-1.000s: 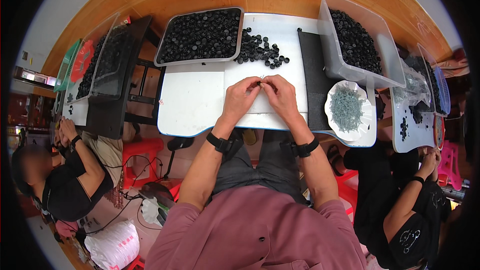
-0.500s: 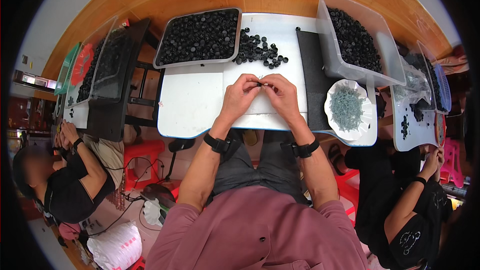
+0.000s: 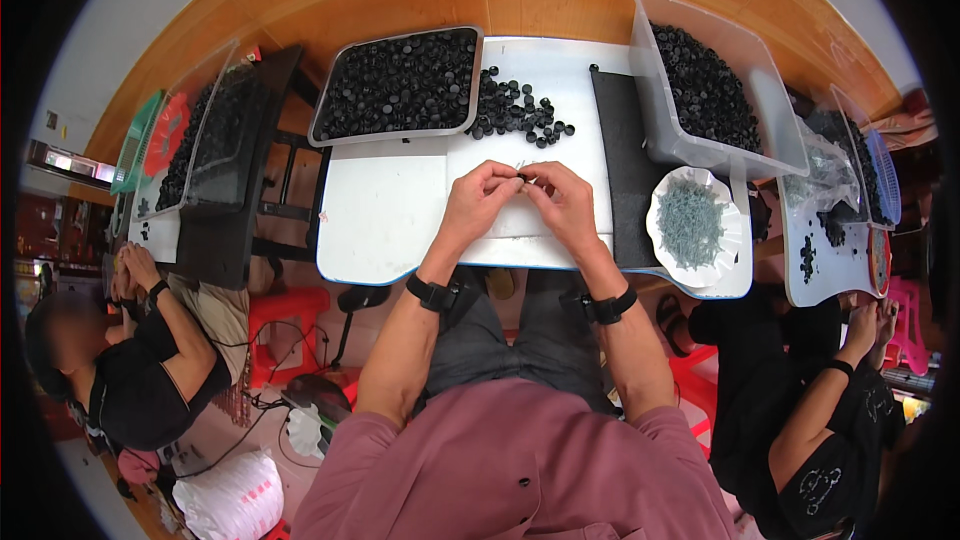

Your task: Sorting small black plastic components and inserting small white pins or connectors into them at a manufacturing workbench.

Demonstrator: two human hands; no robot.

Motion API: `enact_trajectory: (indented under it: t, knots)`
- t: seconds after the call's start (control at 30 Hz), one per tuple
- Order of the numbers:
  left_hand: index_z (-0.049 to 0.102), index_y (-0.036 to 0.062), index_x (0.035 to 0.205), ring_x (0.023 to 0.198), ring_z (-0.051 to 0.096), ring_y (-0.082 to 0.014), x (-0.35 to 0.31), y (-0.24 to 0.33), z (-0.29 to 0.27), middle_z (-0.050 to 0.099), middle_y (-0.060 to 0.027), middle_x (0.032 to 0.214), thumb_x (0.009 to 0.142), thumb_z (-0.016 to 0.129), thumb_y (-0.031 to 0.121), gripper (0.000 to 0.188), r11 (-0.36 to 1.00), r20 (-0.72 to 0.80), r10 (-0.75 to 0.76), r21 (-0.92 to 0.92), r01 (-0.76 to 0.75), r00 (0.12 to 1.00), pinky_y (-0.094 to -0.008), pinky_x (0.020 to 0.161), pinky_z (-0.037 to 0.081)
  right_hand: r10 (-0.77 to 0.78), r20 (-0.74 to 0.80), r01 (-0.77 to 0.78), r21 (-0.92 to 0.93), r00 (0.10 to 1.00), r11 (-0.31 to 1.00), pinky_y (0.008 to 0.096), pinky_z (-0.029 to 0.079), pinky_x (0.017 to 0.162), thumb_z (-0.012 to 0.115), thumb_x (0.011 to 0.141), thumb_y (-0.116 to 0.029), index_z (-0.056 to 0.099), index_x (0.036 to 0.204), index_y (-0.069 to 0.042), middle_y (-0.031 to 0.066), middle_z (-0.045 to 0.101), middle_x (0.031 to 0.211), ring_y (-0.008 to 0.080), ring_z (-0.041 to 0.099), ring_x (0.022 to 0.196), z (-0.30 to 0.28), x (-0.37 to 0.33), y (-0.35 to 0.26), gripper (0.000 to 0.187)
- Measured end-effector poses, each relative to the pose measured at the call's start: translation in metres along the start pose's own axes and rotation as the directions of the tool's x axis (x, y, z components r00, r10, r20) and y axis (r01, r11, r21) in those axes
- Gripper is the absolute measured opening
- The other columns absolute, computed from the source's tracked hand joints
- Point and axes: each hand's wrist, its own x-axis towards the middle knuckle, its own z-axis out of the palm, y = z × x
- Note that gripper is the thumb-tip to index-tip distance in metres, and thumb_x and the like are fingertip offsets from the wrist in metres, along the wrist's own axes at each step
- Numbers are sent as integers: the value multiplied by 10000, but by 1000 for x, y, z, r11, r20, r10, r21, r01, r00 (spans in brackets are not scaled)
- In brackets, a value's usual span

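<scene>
A: Where are the hands?

B: Just above the middle of the frame, over the white rectangular desk (image 3: 385,230). The left hand (image 3: 478,198) and the right hand (image 3: 562,202) meet fingertip to fingertip, and both pinch one small black part (image 3: 524,178) between them. What kind of part it is, I cannot tell; it is too small.

A: And around them?

B: Above the hands, a loose heap of small black round caps (image 3: 515,112) lies on the desk. Left of that heap, touching it, stands a shallow grey metal tray (image 3: 400,85) filled with the same caps. At the upper right sits a deep clear plastic bin (image 3: 710,90), also holding black caps, and beside its left wall a black rectangular mat (image 3: 622,170) runs down the desk.

A: Anything lighter in colour?

B: A white scalloped paper plate (image 3: 692,225) with a pile of small grey-green pieces, right of the right hand, at the desk's lower right corner.

A: Any packages or signs?

B: At the upper left, a green flat package with a red round label (image 3: 160,135). At the lower left, on the floor, a white plastic sack (image 3: 228,495) with red marks.

A: Other people?

B: One person in black (image 3: 140,380) at the left edge, another person in black (image 3: 820,430) at the lower right, each at a neighbouring desk.
</scene>
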Motion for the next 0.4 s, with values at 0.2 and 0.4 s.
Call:
enact_trajectory:
  t: [0.2, 0.4]
  knots:
    - [688, -44, 1110, 911, 719, -108, 1, 5, 1, 775, -89, 968, 1002, 694, 122, 197, 997, 29, -25, -67, 27, 999, -242, 818, 550, -18, 6, 18, 2, 1000, 1000, 282, 546, 640, 752, 863, 10, 746, 1082, -24, 94, 745, 932, 166, 707, 747, -1, -1, 5, 221]
    - [684, -43, 1124, 929, 727, -131, 2, 8, -2, 770, -95, 1000, 1005, 687, 106, 191, 992, 55, -58, -110, 64, 997, -259, 849, 567, 121, 86, -133, 144, 989, 981, 268, 584, 725, 734, 909, -11, 749, 1117, -24, 97, 774, 962, 172, 754, 847, -5, 0, 9, 209]
